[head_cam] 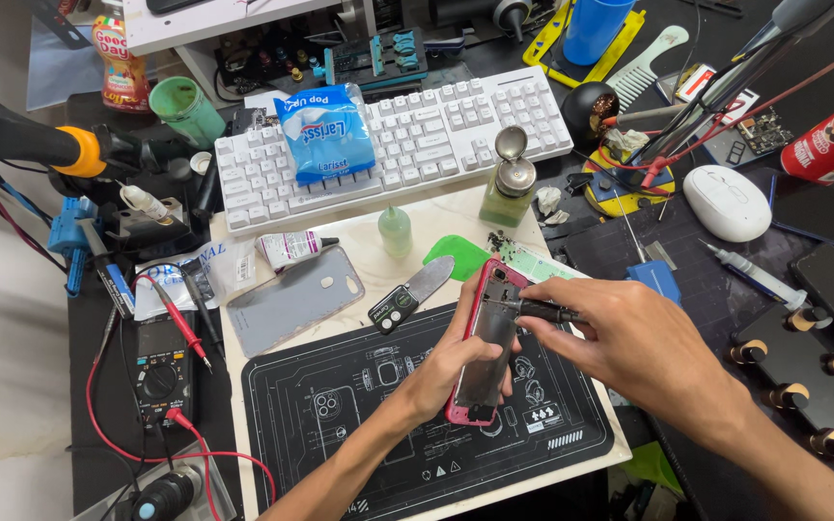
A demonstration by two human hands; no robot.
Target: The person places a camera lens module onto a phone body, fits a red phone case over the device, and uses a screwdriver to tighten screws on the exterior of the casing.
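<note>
My left hand [446, 371] grips an opened phone with a pink-red frame [486, 340], holding it tilted above a black printed work mat [340, 415]. My right hand [620, 333] holds a thin black tool [533, 309], its tip against the upper edge of the phone's inside. A grey phone back cover [293, 299] lies to the left on the white board. A small black spatula-like blade tool [409, 294] lies just above the mat.
Behind the board lie a white keyboard [407, 145] bearing a blue tissue pack [325, 130], a small green bottle [395, 230] and a pump dispenser bottle [509, 188]. A multimeter [161, 371] with red leads lies left. White mouse [726, 201], syringe [750, 275] and black trays sit right.
</note>
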